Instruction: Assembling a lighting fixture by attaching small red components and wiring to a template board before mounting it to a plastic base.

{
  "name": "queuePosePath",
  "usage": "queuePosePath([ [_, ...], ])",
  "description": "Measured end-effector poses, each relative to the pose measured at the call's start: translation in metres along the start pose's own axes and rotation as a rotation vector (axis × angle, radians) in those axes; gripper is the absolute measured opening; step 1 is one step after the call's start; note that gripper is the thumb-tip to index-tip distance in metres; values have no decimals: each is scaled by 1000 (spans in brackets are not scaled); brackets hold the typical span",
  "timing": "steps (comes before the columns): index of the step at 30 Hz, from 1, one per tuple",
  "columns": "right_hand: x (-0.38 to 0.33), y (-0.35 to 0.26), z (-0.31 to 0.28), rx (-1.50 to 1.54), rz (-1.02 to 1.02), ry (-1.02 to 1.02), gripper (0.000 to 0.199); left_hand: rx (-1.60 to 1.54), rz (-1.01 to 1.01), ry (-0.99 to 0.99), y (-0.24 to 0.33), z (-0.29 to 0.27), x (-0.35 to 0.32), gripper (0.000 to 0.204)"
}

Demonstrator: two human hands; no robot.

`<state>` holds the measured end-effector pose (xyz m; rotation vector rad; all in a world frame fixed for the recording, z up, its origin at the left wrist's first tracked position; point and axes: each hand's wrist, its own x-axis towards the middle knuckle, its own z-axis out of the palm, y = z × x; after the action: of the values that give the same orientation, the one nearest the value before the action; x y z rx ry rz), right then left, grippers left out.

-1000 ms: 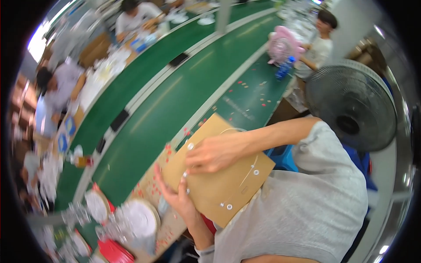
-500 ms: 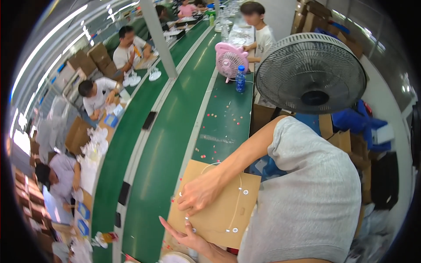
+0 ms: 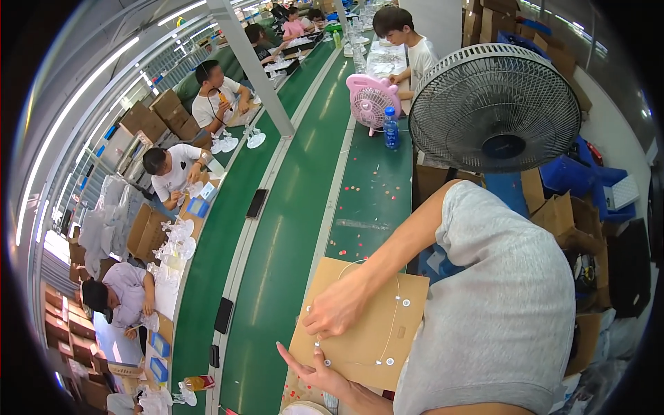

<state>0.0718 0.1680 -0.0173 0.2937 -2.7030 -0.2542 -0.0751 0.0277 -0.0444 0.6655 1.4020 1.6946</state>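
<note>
Closest to you, at the bench's near edge, your left hand [image 3: 319, 372] lies with fingers spread flat against the lower edge of the brown cardboard sheet [image 3: 366, 325]. Your right hand [image 3: 337, 312] rests on the sheet's left part, fingers curled together and pinching the thin white cord [image 3: 395, 319] that loops between small white discs on the card; the pinch itself is hard to make out. Your grey sleeve [image 3: 512, 304] hides the sheet's right corner. Beyond the sheet, small red and yellow bits [image 3: 360, 238] lie scattered on the green bench. Farther off stand a blue bottle [image 3: 391, 129], a pink fan [image 3: 371, 102] and a large grey fan [image 3: 494, 107]. Open cardboard boxes [image 3: 149, 232] sit left, their contents unclear.
</note>
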Motion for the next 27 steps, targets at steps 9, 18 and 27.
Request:
queuePosePath([
  [9,3,1,8,42,-2,14,13,34,-3,4,7,5,-5,71],
  [18,5,-3,12,164,38,104,12,-96,10,-21,4,-1,-8,75],
  [27,-6,-5,10,102,79,80,11,50,31,-146,0,-2,-2,54],
])
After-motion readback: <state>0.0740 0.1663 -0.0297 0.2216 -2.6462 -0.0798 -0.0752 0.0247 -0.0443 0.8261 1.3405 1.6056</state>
